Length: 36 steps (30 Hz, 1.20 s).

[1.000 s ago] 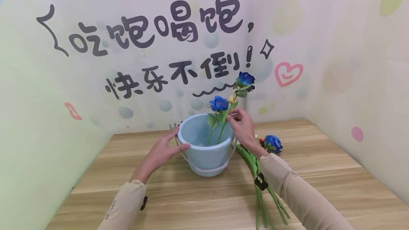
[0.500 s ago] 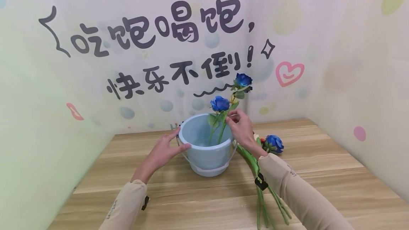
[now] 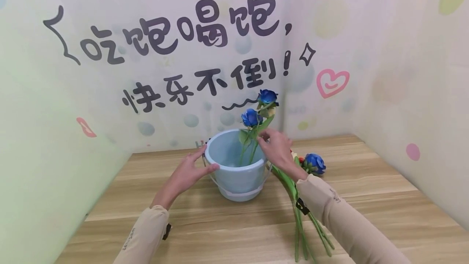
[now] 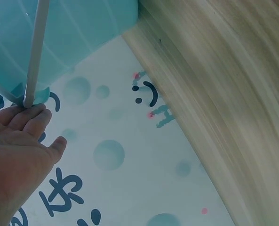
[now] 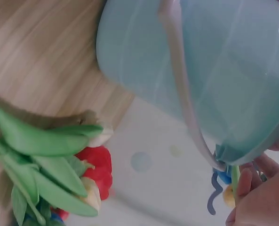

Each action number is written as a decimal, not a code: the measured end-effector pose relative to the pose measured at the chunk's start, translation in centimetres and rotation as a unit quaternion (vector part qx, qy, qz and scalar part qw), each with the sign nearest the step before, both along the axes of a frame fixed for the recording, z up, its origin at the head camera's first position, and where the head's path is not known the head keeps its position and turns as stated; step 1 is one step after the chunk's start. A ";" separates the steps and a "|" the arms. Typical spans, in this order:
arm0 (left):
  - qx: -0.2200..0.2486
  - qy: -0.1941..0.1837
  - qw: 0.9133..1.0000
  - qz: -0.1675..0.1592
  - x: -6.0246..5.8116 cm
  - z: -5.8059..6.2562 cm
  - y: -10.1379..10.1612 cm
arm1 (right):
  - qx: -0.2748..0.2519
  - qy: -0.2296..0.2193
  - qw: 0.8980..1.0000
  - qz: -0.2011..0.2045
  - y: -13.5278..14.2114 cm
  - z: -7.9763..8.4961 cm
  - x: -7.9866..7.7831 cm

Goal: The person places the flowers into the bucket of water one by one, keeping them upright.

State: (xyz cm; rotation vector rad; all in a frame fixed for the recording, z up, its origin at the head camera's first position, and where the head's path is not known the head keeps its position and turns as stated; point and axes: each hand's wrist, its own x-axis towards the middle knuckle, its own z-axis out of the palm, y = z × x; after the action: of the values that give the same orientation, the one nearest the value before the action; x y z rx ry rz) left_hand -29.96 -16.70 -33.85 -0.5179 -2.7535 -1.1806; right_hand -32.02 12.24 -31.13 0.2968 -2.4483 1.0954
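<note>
A light blue bucket [image 3: 239, 182] stands upright on the wooden table. My left hand [image 3: 187, 174] rests against the left of its rim, thumb and fingers spread; in the left wrist view the fingertips sit right beside the handle's [image 4: 34, 61] joint. Over the bucket's right rim, my right hand [image 3: 277, 148] pinches a green flower stem between thumb and fingers. A blue artificial rose [image 3: 268, 97] tops the stems there, with a pale yellow flower [image 3: 272, 112] just below it. Another blue rose [image 3: 251, 117] leans to the left, its stem [image 3: 241, 156] down inside the bucket.
To the bucket's right lie loose artificial flowers, among them a blue rose [image 3: 315, 163] and a red flower [image 5: 99, 169], their long green stems [image 3: 298, 231] pointing towards the near edge. A printed backdrop [image 3: 190, 105] rises behind the table [image 3: 205, 227].
The upper blue rose has swung left and lower, closer to the other rose. My right hand's fingers have shifted slightly; the left hand has stayed at the rim.
</note>
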 end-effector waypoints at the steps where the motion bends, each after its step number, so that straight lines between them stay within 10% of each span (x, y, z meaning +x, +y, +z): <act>1: 0.000 0.000 1.000 0.000 0.0 0.0 0.0 | 0.018 0.001 1.000 -0.005 0.1 0.0 0.1; 10: -0.004 0.001 1.000 0.004 -0.2 -0.2 0.2 | -0.019 0.029 0.999 0.000 2.3 -0.6 0.1; 36: -0.009 -0.006 1.000 0.004 -0.2 0.2 0.2 | -0.075 -0.109 0.991 -0.017 11.1 -4.4 1.7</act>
State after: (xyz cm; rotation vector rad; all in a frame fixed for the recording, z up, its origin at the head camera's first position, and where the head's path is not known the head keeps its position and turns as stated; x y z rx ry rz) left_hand -30.18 -16.54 -33.62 -0.5041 -2.7760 -1.1613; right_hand -30.36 23.38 -35.55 0.0913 -2.5288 1.3511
